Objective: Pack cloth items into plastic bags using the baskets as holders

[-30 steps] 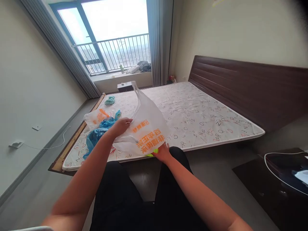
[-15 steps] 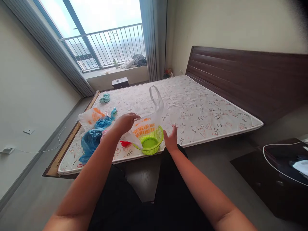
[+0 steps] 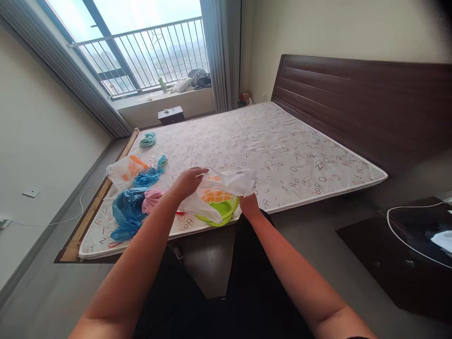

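Observation:
A white plastic bag with orange print (image 3: pixel 229 182) is stretched between my hands, above a green basket (image 3: pixel 226 210) at the mattress's near edge. My left hand (image 3: pixel 191 181) is closed on the bag's left side. At the bag's right end is my right hand (image 3: pixel 249 203), its fingers largely hidden behind the plastic; it seems to grip the bag. Left of the basket lie a pink cloth (image 3: pixel 151 200), a blue plastic bag (image 3: pixel 129 212) and a small red item, partly covered by the white plastic.
The patterned mattress (image 3: pixel 268 150) reaches back to a dark headboard (image 3: pixel 346 99). Another orange-printed bag (image 3: pixel 125 172) and a teal bundle (image 3: pixel 147 139) lie on its left side. A dark cabinet (image 3: pixel 381 254) with a white cable stands at right.
The bag's loose upper handle has come down and the bag now extends to the right. My right hand, open before, has gone behind it. The view has tilted slightly downward.

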